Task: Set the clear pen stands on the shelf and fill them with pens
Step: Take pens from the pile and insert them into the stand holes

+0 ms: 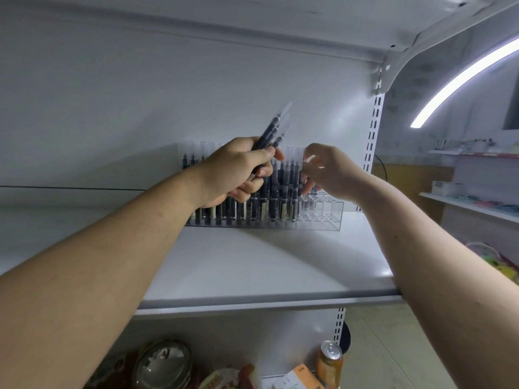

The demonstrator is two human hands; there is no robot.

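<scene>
The left hand (236, 169) grips a bundle (271, 133) of pens, their clear caps pointing to 1 o'clock, just above the stand (323, 217). The stand sits toward 12 o'clock on the shelf (252, 265). Rows (269, 197) of dark pens fill it except at its 3 o'clock end, where the right hand (328, 172) pinches one clear-capped pen (304, 160).
</scene>
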